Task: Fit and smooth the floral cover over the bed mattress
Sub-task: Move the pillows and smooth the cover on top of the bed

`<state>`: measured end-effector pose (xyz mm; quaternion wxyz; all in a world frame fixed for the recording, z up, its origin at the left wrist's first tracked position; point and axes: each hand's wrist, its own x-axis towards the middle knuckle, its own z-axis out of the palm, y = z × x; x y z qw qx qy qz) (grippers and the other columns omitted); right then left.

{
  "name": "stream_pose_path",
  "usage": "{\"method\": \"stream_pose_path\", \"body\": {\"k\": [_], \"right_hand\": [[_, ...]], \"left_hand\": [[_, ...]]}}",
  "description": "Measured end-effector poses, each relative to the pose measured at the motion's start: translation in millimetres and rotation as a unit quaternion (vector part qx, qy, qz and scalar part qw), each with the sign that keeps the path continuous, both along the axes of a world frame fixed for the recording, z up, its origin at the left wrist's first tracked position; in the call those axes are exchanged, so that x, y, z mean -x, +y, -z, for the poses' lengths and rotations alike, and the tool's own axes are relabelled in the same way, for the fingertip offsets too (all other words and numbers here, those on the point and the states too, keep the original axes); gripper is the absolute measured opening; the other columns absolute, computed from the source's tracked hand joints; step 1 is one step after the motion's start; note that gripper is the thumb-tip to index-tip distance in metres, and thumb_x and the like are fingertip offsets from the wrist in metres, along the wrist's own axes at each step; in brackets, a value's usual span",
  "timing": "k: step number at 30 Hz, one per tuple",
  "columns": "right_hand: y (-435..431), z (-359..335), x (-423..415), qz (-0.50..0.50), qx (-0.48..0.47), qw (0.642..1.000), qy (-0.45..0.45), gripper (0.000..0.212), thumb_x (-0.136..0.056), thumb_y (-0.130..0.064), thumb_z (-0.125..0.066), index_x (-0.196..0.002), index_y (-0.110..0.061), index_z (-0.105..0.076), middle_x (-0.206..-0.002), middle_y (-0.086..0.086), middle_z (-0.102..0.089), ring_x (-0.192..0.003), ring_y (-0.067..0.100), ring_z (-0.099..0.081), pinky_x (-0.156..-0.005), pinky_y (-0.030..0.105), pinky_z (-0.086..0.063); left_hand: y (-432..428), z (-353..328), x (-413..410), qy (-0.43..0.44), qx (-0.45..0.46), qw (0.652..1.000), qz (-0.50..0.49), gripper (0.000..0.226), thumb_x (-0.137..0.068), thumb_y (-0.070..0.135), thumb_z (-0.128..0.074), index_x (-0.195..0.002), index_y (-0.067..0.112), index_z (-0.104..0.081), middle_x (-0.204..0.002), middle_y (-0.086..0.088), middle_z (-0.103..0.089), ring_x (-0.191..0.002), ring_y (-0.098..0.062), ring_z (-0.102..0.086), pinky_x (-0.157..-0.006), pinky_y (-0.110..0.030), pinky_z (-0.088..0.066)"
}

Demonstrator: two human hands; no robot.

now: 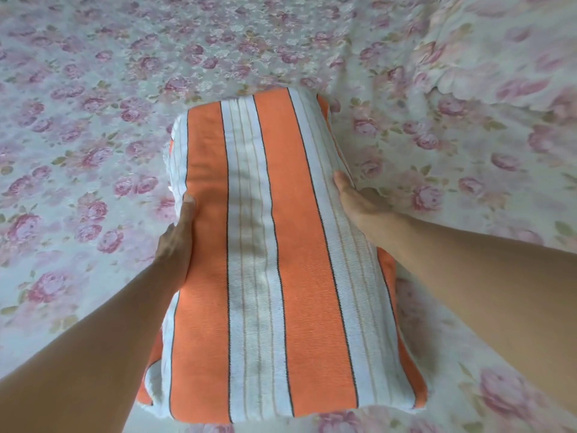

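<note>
A white floral cover (pixel 93 120) with pink roses lies spread over the whole bed. A thick folded blanket (pixel 265 245) with orange and white stripes sits above it in the middle of the view. My left hand (pixel 176 242) grips the blanket's left side, thumb on top. My right hand (pixel 359 204) presses against its right side, fingers hidden under the fold. Whether the blanket rests on the cover or hangs just above it is unclear.
A second piece of floral fabric (pixel 499 48) with a scalloped edge lies bunched at the top right, with creases in the cover beside it.
</note>
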<state>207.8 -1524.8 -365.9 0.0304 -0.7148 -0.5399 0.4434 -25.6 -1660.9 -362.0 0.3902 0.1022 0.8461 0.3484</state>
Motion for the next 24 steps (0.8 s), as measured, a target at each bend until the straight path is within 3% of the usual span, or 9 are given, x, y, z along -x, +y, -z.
{"method": "stream_pose_path", "body": {"k": [2, 5, 10, 14, 16, 18, 21, 24], "right_hand": [[0.8, 2.1, -28.5, 0.003, -0.003, 1.0, -0.004, 0.096, -0.084, -0.079, -0.017, -0.146, -0.007, -0.032, -0.147, 0.013, -0.039, -0.126, 0.031, -0.045, -0.094, 0.032, -0.036], [4.3, 2.2, -76.8, 0.012, -0.012, 1.0, -0.007, 0.093, -0.086, -0.078, -0.017, -0.15, -0.011, -0.025, -0.152, 0.011, -0.033, -0.131, 0.03, -0.041, -0.096, 0.031, -0.035], [12.3, 1.9, -174.4, 0.07, -0.009, 0.997, -0.035, 0.097, -0.083, -0.08, -0.016, -0.143, -0.007, -0.038, -0.14, 0.016, -0.047, -0.122, 0.033, -0.048, -0.1, 0.038, -0.037], [12.8, 1.5, -263.6, 0.12, -0.013, 0.991, -0.052, 0.099, -0.081, -0.082, -0.015, -0.145, -0.009, -0.034, -0.146, 0.015, -0.041, -0.128, 0.033, -0.043, -0.109, 0.045, -0.032], [12.1, 2.4, -308.0, 0.146, -0.015, 0.988, -0.054, 0.097, -0.082, -0.081, -0.016, -0.149, -0.012, -0.028, -0.152, 0.013, -0.032, -0.134, 0.033, -0.036, -0.112, 0.046, -0.027], [10.5, 2.4, -344.9, 0.183, -0.012, 0.982, -0.052, 0.098, -0.082, -0.081, -0.019, -0.147, -0.009, -0.03, -0.149, 0.015, -0.036, -0.132, 0.034, -0.039, -0.111, 0.045, -0.029], [9.9, 1.9, -395.2, 0.218, -0.022, 0.974, -0.052, 0.098, -0.082, -0.08, -0.021, -0.146, -0.006, -0.032, -0.145, 0.016, -0.04, -0.127, 0.033, -0.043, -0.108, 0.043, -0.033], [13.1, 1.6, -435.9, 0.236, -0.048, 0.969, -0.054, 0.095, -0.084, -0.077, -0.023, -0.147, -0.005, -0.03, -0.147, 0.015, -0.038, -0.129, 0.031, -0.042, -0.106, 0.038, -0.032]], "left_hand": [[5.1, 1.4, -22.4, -0.001, 0.007, 1.0, 0.012, 0.103, -0.065, 0.095, -0.032, -0.132, 0.021, -0.055, -0.13, -0.012, -0.058, -0.109, -0.033, -0.056, -0.101, -0.049, -0.043], [15.3, 4.8, -64.3, 0.003, -0.001, 0.999, 0.046, 0.108, -0.062, 0.097, -0.029, -0.14, 0.024, -0.048, -0.137, -0.011, -0.052, -0.118, -0.034, -0.052, -0.102, -0.049, -0.041], [43.9, 10.3, -144.6, -0.024, -0.002, 0.996, 0.087, 0.124, -0.045, 0.103, -0.038, -0.142, 0.026, -0.045, -0.139, -0.01, -0.051, -0.119, -0.035, -0.054, -0.101, -0.053, -0.044], [66.9, 13.4, -225.7, -0.049, -0.041, 0.987, 0.145, 0.099, -0.069, 0.088, -0.042, -0.139, 0.019, -0.046, -0.13, -0.007, -0.057, -0.107, -0.029, -0.059, -0.088, -0.04, -0.049], [78.9, 19.7, -265.7, -0.055, -0.047, 0.982, 0.175, 0.095, -0.074, 0.083, -0.042, -0.143, 0.019, -0.04, -0.134, -0.005, -0.051, -0.108, -0.026, -0.055, -0.087, -0.037, -0.045], [88.3, 20.0, -301.3, -0.055, -0.055, 0.978, 0.193, 0.087, -0.081, 0.076, -0.043, -0.147, 0.02, -0.035, -0.131, 0.001, -0.047, -0.103, -0.019, -0.051, -0.083, -0.032, -0.042], [101.0, 21.8, -347.0, -0.087, -0.072, 0.967, 0.228, 0.064, -0.082, 0.069, -0.053, -0.129, 0.026, -0.049, -0.116, 0.0, -0.061, -0.086, -0.013, -0.06, -0.071, -0.029, -0.048], [112.8, 24.0, -382.0, -0.108, -0.082, 0.956, 0.26, 0.053, -0.082, 0.065, -0.059, -0.121, 0.028, -0.056, -0.108, 0.004, -0.066, -0.094, -0.017, -0.066, -0.08, -0.034, -0.055]]}}
